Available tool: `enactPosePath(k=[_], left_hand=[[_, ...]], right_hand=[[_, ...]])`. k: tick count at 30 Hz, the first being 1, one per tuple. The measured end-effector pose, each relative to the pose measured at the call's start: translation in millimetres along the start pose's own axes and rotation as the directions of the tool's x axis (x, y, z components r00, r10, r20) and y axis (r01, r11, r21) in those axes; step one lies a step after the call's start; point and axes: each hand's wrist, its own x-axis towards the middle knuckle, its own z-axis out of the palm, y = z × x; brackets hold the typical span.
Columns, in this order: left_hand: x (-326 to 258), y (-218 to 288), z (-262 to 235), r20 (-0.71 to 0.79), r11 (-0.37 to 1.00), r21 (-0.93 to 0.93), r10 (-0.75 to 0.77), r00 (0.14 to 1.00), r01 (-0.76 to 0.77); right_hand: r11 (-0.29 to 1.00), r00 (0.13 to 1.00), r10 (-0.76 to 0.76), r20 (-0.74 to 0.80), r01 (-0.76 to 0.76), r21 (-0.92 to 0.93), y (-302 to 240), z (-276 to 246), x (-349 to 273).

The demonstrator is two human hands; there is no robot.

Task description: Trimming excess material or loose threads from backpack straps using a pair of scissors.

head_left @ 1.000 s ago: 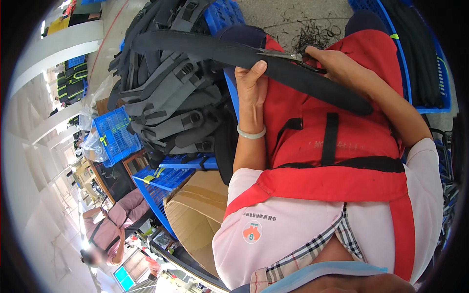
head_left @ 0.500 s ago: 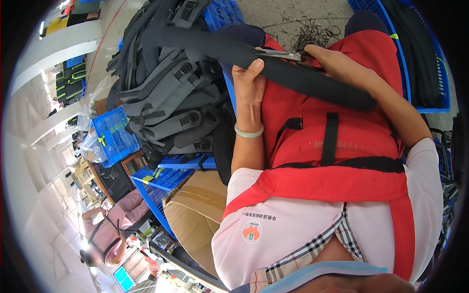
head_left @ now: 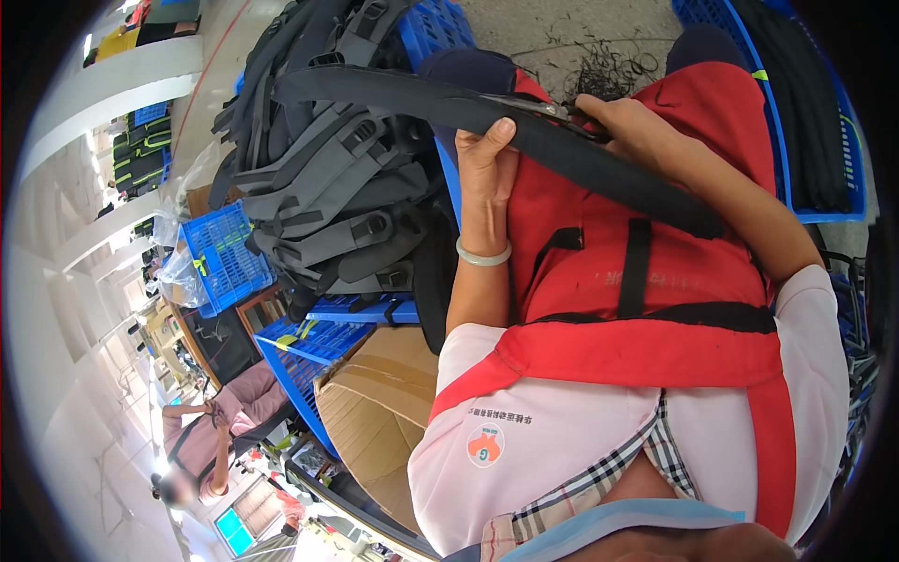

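A long black padded strap (head_left: 618, 178) stretches over my lap, from the heap on the left to below my right forearm. My left hand (head_left: 485, 157) pinches it near its middle, thumb on top. In my right hand (head_left: 632, 129) is a pair of scissors (head_left: 541, 107), the metal blades pointing left along the strap's far edge, close to my left thumb. Whether the blades touch the strap I cannot tell. The fingers on the scissor handles are partly hidden. A red apron (head_left: 581, 328) lies under the strap.
Grey and black padded straps with buckles (head_left: 365, 225) pile up at my left by a blue crate (head_left: 435, 28). Another blue crate (head_left: 824, 214) at right holds black straps. Black thread scraps (head_left: 613, 70) litter the floor. A cardboard box (head_left: 375, 421) stands lower left; a person (head_left: 211, 426) sits beyond.
The strap's left part has swung slightly down and come to rest. The scissors have shifted a little along its far edge, and both hands have moved slightly.
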Motion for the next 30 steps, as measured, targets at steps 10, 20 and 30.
enactPosePath(k=[10,20,30], left_hand=[[12.7,13.6,0.3,-0.025,0.998,-0.052,-0.023,0.999,0.021],[9.3,4.2,-2.2,-0.045,0.993,-0.115,-0.036,0.998,0.031],[14.9,20.5,-11.5,-0.004,0.999,-0.011,-0.042,0.999,0.042]], right_hand=[[0.994,0.995,0.095,0.009,-0.095,-0.048,-2.6,1.0,-2.7],[0.990,0.990,0.131,0.055,-0.134,0.042,-10.5,6.5,9.0],[0.984,0.996,0.080,0.040,-0.086,0.156,-10.3,-6.4,-3.9]])
